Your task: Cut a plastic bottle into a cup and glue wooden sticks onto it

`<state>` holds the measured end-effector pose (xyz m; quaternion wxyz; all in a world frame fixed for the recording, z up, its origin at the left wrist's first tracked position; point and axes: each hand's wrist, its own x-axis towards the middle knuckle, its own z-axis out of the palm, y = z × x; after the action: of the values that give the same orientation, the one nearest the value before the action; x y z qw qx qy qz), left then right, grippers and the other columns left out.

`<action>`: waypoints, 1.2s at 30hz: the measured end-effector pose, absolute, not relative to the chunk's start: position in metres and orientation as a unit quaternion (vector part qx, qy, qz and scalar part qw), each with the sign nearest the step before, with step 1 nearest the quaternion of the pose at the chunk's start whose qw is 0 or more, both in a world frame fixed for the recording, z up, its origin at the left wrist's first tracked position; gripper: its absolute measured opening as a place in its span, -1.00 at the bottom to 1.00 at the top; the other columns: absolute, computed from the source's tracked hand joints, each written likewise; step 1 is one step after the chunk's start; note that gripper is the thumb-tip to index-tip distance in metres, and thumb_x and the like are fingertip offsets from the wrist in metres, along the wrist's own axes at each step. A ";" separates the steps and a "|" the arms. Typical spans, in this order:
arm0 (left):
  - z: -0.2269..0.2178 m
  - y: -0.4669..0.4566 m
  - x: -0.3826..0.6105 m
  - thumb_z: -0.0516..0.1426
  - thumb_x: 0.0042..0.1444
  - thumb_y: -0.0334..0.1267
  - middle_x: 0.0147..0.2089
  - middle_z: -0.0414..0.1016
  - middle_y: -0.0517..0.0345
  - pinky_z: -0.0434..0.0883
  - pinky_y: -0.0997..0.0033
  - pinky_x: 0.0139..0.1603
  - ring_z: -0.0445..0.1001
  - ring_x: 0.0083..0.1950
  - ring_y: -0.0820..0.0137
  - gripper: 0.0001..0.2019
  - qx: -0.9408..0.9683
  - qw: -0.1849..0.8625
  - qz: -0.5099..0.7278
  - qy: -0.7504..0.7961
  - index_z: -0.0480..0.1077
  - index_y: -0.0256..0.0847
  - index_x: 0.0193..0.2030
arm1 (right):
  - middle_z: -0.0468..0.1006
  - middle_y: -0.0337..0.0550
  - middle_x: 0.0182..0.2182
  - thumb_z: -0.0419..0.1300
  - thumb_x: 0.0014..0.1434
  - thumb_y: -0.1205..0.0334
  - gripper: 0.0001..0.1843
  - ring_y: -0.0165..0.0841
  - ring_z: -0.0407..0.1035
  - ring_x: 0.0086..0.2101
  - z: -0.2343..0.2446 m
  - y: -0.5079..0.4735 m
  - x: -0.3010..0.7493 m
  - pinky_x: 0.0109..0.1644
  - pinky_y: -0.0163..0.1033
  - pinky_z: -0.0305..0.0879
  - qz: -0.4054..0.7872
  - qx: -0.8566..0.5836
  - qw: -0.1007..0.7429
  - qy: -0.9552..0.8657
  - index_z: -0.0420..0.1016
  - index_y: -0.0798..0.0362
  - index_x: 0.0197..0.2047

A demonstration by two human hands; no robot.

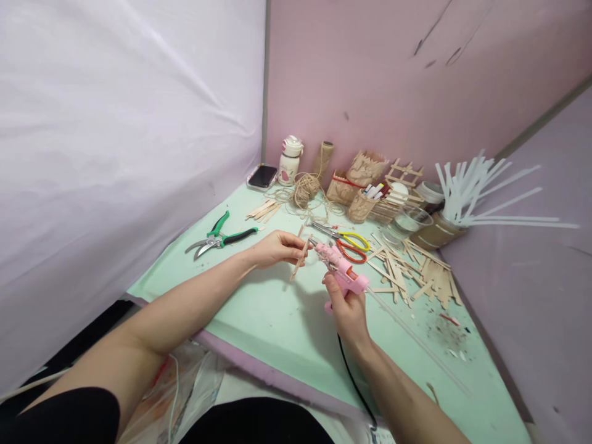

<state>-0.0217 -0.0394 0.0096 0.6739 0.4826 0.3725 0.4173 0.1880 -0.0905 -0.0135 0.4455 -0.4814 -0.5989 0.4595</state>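
Note:
My right hand (348, 311) is wrapped round the grip of a pink glue gun (341, 271), with its black cord trailing down toward me. The gun's nozzle points left at a wooden craft stick (300, 260). My left hand (277, 248) pinches that stick by its upper part, holding it tilted just above the pale green tabletop (277, 314). The nozzle tip sits right by the stick; I cannot tell whether they touch.
Green-handled pruning shears (222, 237) lie to the left. Yellow and red scissors (351, 243) and a heap of craft sticks (416, 271) lie to the right. At the back stand a phone (262, 176), a small bottle (290, 161), a twine ball (306, 188), woven baskets (351, 185) and a jar of white sticks (439, 229).

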 end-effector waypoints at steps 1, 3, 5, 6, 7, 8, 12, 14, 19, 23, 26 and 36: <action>0.009 -0.039 -0.022 0.39 -0.22 -0.28 -0.42 0.53 0.13 0.48 0.34 -0.21 0.50 -0.41 0.46 -0.71 0.483 0.674 0.419 0.371 0.54 -0.34 -0.31 | 0.22 -0.35 -0.66 0.15 0.13 -0.13 -0.60 -0.44 0.16 -0.63 -0.014 -0.091 0.188 -0.61 -0.33 0.21 0.461 -0.482 0.445 -0.598 0.46 0.07 -0.31; 0.008 -0.039 -0.022 0.39 -0.21 -0.28 -0.42 0.53 0.14 0.48 0.35 -0.21 0.50 -0.41 0.47 -0.71 0.483 0.673 0.421 0.369 0.54 -0.34 -0.31 | 0.24 -0.34 -0.66 0.16 0.13 -0.13 -0.61 -0.43 0.17 -0.62 -0.014 -0.091 0.189 -0.61 -0.32 0.22 0.462 -0.482 0.444 -0.598 0.45 0.07 -0.34; 0.008 -0.039 -0.022 0.39 -0.21 -0.28 -0.42 0.53 0.14 0.48 0.36 -0.21 0.50 -0.42 0.47 -0.72 0.482 0.673 0.423 0.368 0.54 -0.34 -0.32 | 0.26 -0.32 -0.65 0.16 0.12 -0.13 -0.61 -0.44 0.18 -0.62 -0.013 -0.091 0.189 -0.60 -0.32 0.22 0.461 -0.482 0.445 -0.597 0.46 0.07 -0.35; 0.007 -0.039 -0.022 0.39 -0.21 -0.28 -0.42 0.53 0.14 0.48 0.35 -0.20 0.50 -0.42 0.47 -0.72 0.482 0.673 0.423 0.367 0.54 -0.34 -0.32 | 0.26 -0.32 -0.65 0.16 0.12 -0.13 -0.61 -0.44 0.18 -0.62 -0.013 -0.091 0.189 -0.61 -0.33 0.22 0.461 -0.483 0.445 -0.596 0.45 0.07 -0.35; 0.007 -0.039 -0.022 0.39 -0.21 -0.28 -0.42 0.53 0.13 0.49 0.35 -0.20 0.50 -0.42 0.48 -0.72 0.482 0.673 0.424 0.367 0.54 -0.34 -0.32 | 0.26 -0.32 -0.65 0.16 0.12 -0.13 -0.61 -0.44 0.17 -0.62 -0.013 -0.091 0.189 -0.61 -0.33 0.22 0.461 -0.484 0.445 -0.596 0.45 0.08 -0.34; 0.007 -0.039 -0.021 0.39 -0.21 -0.28 -0.42 0.53 0.13 0.49 0.35 -0.20 0.50 -0.42 0.47 -0.72 0.481 0.673 0.425 0.368 0.55 -0.34 -0.32 | 0.25 -0.33 -0.65 0.16 0.12 -0.13 -0.60 -0.44 0.17 -0.62 -0.012 -0.091 0.189 -0.61 -0.33 0.22 0.461 -0.486 0.444 -0.595 0.45 0.08 -0.34; 0.007 -0.039 -0.021 0.39 -0.22 -0.27 -0.42 0.54 0.13 0.49 0.36 -0.21 0.50 -0.41 0.48 -0.72 0.481 0.669 0.431 0.369 0.54 -0.35 -0.34 | 0.24 -0.33 -0.65 0.16 0.12 -0.14 -0.59 -0.46 0.16 -0.62 -0.011 -0.092 0.188 -0.61 -0.35 0.21 0.457 -0.488 0.440 -0.600 0.46 0.09 -0.32; 0.008 -0.039 -0.021 0.39 -0.23 -0.27 -0.41 0.54 0.12 0.49 0.37 -0.22 0.50 -0.41 0.48 -0.72 0.481 0.668 0.432 0.369 0.55 -0.35 -0.34 | 0.23 -0.34 -0.64 0.15 0.12 -0.15 -0.57 -0.46 0.15 -0.62 -0.011 -0.092 0.187 -0.62 -0.35 0.21 0.459 -0.486 0.440 -0.600 0.49 0.09 -0.27; 0.009 -0.039 -0.021 0.39 -0.22 -0.29 -0.39 0.55 0.11 0.49 0.32 -0.19 0.50 -0.40 0.47 -0.71 0.477 0.671 0.430 0.371 0.55 -0.34 -0.31 | 0.22 -0.34 -0.63 0.14 0.14 -0.15 -0.52 -0.46 0.14 -0.62 -0.010 -0.091 0.188 -0.63 -0.35 0.21 0.449 -0.479 0.451 -0.604 0.50 0.09 -0.11; 0.008 -0.039 -0.021 0.39 -0.22 -0.28 -0.40 0.54 0.12 0.50 0.32 -0.20 0.51 -0.41 0.46 -0.71 0.479 0.676 0.419 0.372 0.55 -0.34 -0.31 | 0.23 -0.33 -0.63 0.14 0.13 -0.17 -0.52 -0.45 0.15 -0.63 -0.011 -0.090 0.188 -0.62 -0.34 0.22 0.448 -0.488 0.453 -0.597 0.51 0.10 -0.18; 0.007 -0.039 -0.021 0.39 -0.22 -0.28 -0.39 0.55 0.11 0.50 0.32 -0.20 0.51 -0.41 0.45 -0.71 0.482 0.677 0.415 0.371 0.55 -0.34 -0.30 | 0.25 -0.32 -0.62 0.13 0.12 -0.18 -0.51 -0.45 0.15 -0.62 -0.011 -0.090 0.188 -0.62 -0.34 0.22 0.449 -0.490 0.452 -0.595 0.51 0.10 -0.17; 0.009 -0.039 -0.021 0.39 -0.21 -0.28 -0.43 0.53 0.13 0.49 0.38 -0.22 0.50 -0.42 0.48 -0.72 0.480 0.672 0.426 0.370 0.55 -0.35 -0.33 | 0.22 -0.34 -0.65 0.15 0.13 -0.15 -0.59 -0.46 0.16 -0.63 -0.014 -0.091 0.189 -0.62 -0.35 0.21 0.459 -0.483 0.438 -0.603 0.43 0.08 -0.34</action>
<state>-0.0213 -0.0387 0.0090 0.6720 0.4796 0.3696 0.4263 0.1886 -0.0906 -0.0136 0.4378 -0.4833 -0.6034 0.4590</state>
